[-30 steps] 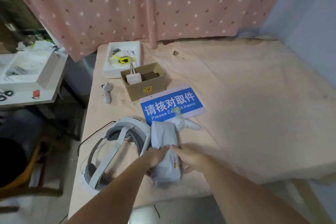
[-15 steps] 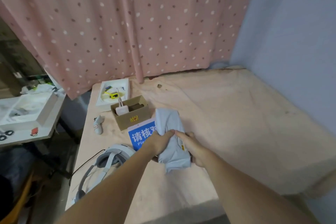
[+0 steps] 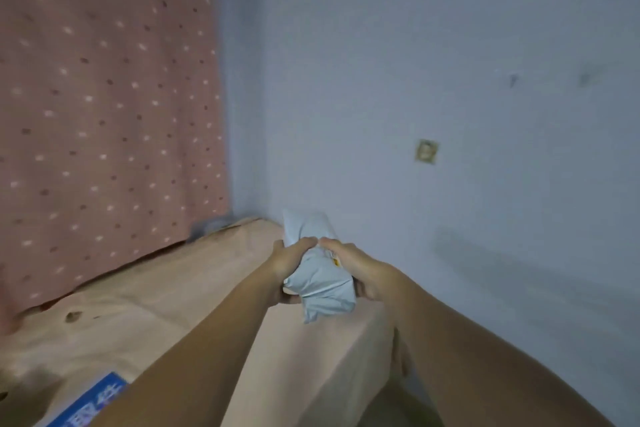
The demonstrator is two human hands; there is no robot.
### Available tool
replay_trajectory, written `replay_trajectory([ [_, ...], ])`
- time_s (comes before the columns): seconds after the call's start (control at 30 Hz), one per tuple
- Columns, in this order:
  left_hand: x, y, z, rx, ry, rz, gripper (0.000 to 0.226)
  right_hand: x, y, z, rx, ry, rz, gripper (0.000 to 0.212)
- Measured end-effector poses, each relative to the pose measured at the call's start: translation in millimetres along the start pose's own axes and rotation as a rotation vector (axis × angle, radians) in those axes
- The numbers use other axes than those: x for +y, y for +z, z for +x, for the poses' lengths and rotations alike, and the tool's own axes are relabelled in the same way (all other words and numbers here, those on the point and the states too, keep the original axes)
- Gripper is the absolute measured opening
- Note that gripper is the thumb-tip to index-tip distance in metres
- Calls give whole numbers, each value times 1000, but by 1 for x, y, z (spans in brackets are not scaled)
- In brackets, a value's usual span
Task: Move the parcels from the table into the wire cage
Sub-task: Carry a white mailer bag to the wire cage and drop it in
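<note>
A soft grey plastic-wrapped parcel (image 3: 317, 282) is held up in the air over the right edge of the table (image 3: 166, 302). My left hand (image 3: 285, 265) grips its left side and my right hand (image 3: 360, 270) grips its right side, thumbs meeting on top. A small yellow mark shows on the parcel near my right thumb. No wire cage is in view.
The table wears a peach cloth and ends at a draped right edge (image 3: 349, 357). A blue sign (image 3: 90, 402) lies at the lower left. A pink dotted curtain (image 3: 104, 97) hangs behind; a bare grey-blue wall (image 3: 450, 114) fills the right.
The parcel has been lifted off the table and carried to the right, past the table's edge. The view swung right, so the headset, boxes and most of the sign left the frame.
</note>
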State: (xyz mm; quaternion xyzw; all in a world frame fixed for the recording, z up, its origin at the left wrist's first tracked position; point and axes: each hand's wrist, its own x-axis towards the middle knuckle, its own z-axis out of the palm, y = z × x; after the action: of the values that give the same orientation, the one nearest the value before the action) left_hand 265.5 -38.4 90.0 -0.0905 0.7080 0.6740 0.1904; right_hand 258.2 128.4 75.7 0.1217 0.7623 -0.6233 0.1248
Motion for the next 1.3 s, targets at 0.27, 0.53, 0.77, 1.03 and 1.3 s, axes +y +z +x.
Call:
replay_trajectory([
  [0.27,38,189,32,-447,65,144,62,36,-179,-74,365,101,119,60],
  [0.53,6,357,-28,-938,3,351,56,107,-264,-228,755,258,134,73],
  [0.77,-63,483,-186,-1312,40,606,62,193,-280,-427,1142,396,300,76],
  [1.03,-159,585,-398,-1664,87,661,94,263,-259,-661,1427,463,421,79],
  [1.3,-221,639,-526,-1859,107,731,99,340,-267,-782,1595,509,553,82],
])
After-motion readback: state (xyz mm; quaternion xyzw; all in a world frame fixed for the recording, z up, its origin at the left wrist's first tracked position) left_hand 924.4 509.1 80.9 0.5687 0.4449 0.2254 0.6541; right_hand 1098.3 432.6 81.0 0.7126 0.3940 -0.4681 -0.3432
